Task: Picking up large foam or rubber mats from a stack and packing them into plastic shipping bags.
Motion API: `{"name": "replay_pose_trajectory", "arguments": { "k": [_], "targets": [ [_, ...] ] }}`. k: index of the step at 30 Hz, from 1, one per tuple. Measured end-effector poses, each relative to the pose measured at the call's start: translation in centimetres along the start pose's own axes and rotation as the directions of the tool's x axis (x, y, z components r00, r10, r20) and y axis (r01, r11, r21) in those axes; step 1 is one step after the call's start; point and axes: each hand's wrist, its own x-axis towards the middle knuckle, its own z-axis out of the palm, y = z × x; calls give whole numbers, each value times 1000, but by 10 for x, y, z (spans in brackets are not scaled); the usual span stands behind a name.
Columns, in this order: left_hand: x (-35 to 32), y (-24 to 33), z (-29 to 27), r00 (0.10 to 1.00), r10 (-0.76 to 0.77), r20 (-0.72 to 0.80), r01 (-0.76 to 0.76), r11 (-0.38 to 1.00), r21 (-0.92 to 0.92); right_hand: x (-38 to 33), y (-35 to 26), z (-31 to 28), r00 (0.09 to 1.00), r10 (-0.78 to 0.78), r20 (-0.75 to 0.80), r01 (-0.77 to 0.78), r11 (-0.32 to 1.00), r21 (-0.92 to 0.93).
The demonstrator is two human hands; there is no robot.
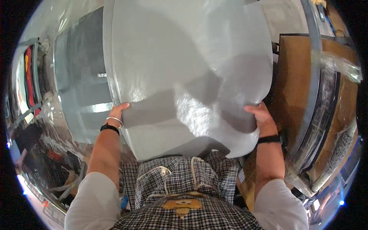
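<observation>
Head view: left hand (118, 112) and right hand (261, 114) clamp the grey panel (161, 69) mid-frame, fingers mostly hidden beneath, its far end cut off above.

head-worn fisheye looks down from close above.

The large pale grey panel with rounded lower corners (161, 57) looks smooth and glossy, its sheen slightly rippled toward the lower edge. Beyond its left edge, a flat darker grey sheet (82, 69) is smooth, with streaky reflections. Beyond the right edge, a flat brown board (293, 69) looks matt, whether wood or cardboard is unclear; crinkled clear plastic film (339, 65) shines nearby. The black-and-white checked apron (178, 176) is matt cloth, as are the plain white sleeves (96, 201).
</observation>
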Motion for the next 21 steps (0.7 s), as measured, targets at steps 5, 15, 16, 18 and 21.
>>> {"name": "replay_pose_trajectory", "arguments": {
  "k": [5,15,16,18,21],
  "targets": [
    [2,-5,-10,997,-43,-66,42,999,-21,-84,-40,96,934,-352,68,314,712,-628],
    [-4,-8,-9,993,-115,-10,114,990,-82,-91,-25,129,875,-464,137,356,426,-831],
    [-5,-10,-11,996,-83,-19,82,994,-66,-82,-26,115,900,-427,93,324,511,-796],
    [0,-15,-14,998,-55,-34,53,996,-71,-48,-15,71,921,-371,119,348,646,-679],
    [-8,-2,2,999,14,30,-12,999,-51,0,18,-13,977,-169,-127,150,978,-148]
  ]
}}
